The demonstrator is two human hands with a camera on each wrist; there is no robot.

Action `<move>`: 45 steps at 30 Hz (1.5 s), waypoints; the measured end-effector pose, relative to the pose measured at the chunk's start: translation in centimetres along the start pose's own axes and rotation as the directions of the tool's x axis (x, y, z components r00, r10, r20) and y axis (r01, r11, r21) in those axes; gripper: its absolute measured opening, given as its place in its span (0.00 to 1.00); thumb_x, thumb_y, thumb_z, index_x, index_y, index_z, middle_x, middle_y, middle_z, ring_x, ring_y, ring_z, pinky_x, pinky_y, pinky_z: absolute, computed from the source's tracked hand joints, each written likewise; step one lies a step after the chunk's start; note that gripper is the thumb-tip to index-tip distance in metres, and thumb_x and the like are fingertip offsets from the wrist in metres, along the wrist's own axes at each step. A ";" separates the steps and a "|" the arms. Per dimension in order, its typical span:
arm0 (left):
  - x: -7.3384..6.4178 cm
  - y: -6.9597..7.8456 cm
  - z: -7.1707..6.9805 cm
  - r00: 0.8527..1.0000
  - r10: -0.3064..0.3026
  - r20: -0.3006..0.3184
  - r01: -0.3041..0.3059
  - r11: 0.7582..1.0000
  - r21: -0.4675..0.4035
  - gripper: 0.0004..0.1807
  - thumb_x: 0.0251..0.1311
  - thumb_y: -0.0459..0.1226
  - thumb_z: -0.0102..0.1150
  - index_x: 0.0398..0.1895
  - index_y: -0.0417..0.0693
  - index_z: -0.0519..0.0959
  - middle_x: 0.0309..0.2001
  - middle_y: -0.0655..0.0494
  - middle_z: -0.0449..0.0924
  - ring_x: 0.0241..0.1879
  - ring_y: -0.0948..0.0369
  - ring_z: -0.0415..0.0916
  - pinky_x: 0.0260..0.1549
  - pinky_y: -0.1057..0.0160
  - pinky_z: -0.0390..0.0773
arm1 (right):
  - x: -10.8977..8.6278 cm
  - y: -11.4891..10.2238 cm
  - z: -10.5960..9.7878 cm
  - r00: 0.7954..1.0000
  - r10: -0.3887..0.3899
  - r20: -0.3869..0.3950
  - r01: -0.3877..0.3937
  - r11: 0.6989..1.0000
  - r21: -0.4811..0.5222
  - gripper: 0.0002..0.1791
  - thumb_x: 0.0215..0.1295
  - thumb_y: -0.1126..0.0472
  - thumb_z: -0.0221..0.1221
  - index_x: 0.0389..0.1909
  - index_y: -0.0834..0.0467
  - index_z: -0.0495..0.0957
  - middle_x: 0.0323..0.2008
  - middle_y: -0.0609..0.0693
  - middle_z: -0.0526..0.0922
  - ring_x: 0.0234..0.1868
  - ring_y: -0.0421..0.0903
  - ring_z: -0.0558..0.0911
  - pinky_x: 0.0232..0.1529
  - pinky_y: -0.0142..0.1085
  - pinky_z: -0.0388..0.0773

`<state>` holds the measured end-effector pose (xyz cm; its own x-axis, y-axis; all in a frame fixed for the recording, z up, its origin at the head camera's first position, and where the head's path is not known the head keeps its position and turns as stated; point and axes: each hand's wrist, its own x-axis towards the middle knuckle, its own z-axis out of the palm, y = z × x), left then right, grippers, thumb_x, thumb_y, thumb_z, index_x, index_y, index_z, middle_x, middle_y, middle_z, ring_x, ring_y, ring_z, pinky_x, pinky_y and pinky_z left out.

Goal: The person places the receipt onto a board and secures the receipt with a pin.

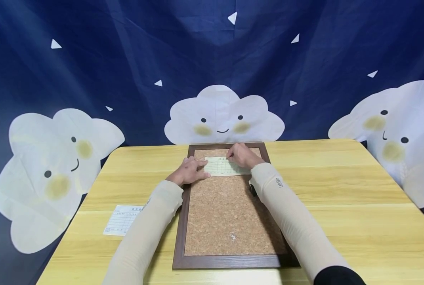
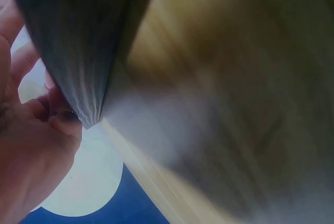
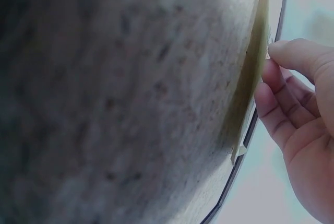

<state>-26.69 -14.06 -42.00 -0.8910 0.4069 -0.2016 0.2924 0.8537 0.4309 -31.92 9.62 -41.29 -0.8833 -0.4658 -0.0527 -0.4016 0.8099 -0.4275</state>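
Note:
A pale yellow-green printed slip (image 1: 217,168) lies across the upper part of a brown-framed cork board (image 1: 230,213). My left hand (image 1: 188,171) reaches over the board's left frame, its extended fingers and thumb pressing the slip's left end. My right hand (image 1: 243,155) is at the slip's upper edge, thumb and fingertips pinched together on what seems a tiny pin-like object, mostly hidden. In the right wrist view the slip (image 3: 250,67) stands edge-on, its near end slightly lifted from the cork beside my right hand (image 3: 308,109). The left wrist view shows my left hand (image 2: 36,145) by the dark frame (image 2: 78,51).
A white printed slip (image 1: 123,219) lies on the wooden table (image 1: 340,190) left of the board, partly behind my left sleeve. A small whitish mark (image 1: 233,236) shows low on the cork. A blue cloud-patterned cloth (image 1: 212,51) hangs behind the table.

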 end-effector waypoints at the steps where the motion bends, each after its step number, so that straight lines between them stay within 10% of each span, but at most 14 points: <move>1: 0.0 0.0 0.0 1.000 -0.002 0.001 0.002 1.000 -0.003 0.35 0.67 0.51 0.61 0.74 0.49 0.66 0.62 0.42 0.68 0.50 0.52 0.61 0.51 0.53 0.66 | 0.0 0.0 0.0 1.000 -0.001 0.001 0.002 1.000 -0.001 0.13 0.66 0.70 0.59 0.23 0.55 0.85 0.29 0.45 0.83 0.22 0.39 0.66 0.35 0.33 0.71; 15: 0.0 -0.1 0.3 1.000 -0.018 0.010 0.018 1.000 0.007 0.36 0.67 0.52 0.60 0.75 0.50 0.65 0.57 0.43 0.69 0.49 0.53 0.61 0.48 0.55 0.66 | -0.1 -0.1 0.2 0.999 -0.024 0.027 0.024 1.000 -0.006 0.24 0.64 0.74 0.54 0.10 0.52 0.65 0.14 0.42 0.57 0.18 0.39 0.53 0.27 0.32 0.59; 26: -0.1 0.0 0.2 0.999 -0.029 0.014 0.029 0.999 -0.013 0.36 0.67 0.52 0.61 0.75 0.51 0.65 0.54 0.44 0.68 0.48 0.53 0.60 0.46 0.56 0.65 | -0.2 -0.1 0.1 1.000 -0.021 0.016 0.021 1.000 -0.022 0.17 0.63 0.74 0.55 0.18 0.56 0.80 0.22 0.45 0.76 0.21 0.39 0.61 0.32 0.32 0.66; 45: -0.1 0.1 0.0 1.000 -0.025 0.005 0.025 0.999 -0.024 0.36 0.67 0.52 0.61 0.75 0.50 0.65 0.57 0.43 0.68 0.49 0.53 0.60 0.49 0.54 0.66 | -0.2 0.2 0.0 0.999 -0.037 0.013 0.037 0.999 -0.002 0.21 0.59 0.76 0.51 0.11 0.52 0.68 0.14 0.42 0.60 0.20 0.40 0.56 0.30 0.33 0.60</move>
<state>-26.54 -14.03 -41.97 -0.8964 0.3869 -0.2164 0.2613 0.8555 0.4471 -31.81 9.85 -41.36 -0.8647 -0.4999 -0.0484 -0.4345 0.7928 -0.4274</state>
